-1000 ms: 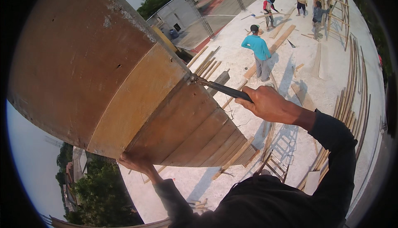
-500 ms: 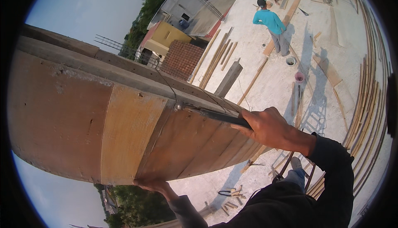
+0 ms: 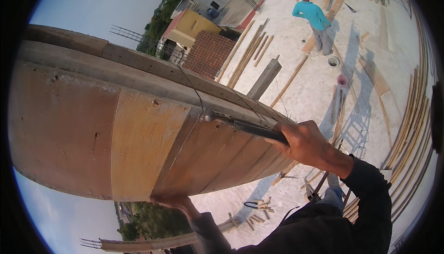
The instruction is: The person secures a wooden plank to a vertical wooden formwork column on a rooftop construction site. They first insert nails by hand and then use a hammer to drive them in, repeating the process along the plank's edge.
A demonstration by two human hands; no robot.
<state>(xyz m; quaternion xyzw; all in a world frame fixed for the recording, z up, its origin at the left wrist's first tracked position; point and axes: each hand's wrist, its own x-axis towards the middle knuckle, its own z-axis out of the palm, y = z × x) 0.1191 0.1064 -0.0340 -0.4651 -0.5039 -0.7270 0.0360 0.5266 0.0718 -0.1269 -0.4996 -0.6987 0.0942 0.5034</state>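
Note:
My right hand (image 3: pixel 306 144) is closed round the dark handle of a hammer (image 3: pixel 259 131). The hammer's metal head lies against the upper edge of a tall wooden formwork panel (image 3: pixel 143 138), beside a thin wire (image 3: pixel 190 84) that hangs over that edge. The panel has brown and yellowish boards. At its lower edge, my left hand (image 3: pixel 173 203) holds on from below; some of its fingers are hidden by the panel. Behind the panel's top runs a grey concrete beam edge (image 3: pixel 152 87).
Below spreads a pale concrete floor with long poles (image 3: pixel 416 115), timber strips (image 3: pixel 249 62), a bucket (image 3: pixel 333 61) and a pink pail (image 3: pixel 342 80). A person in a teal shirt (image 3: pixel 312 14) stands there, others farther off. Wood offcuts (image 3: pixel 259 208) lie lower down; a concrete post (image 3: pixel 264 77) stands beyond the beam.
The view has shifted slightly, bringing a beam with protruding rods into sight at the lower left. Both hands keep their holds, and the hammer head stays beside the wire.

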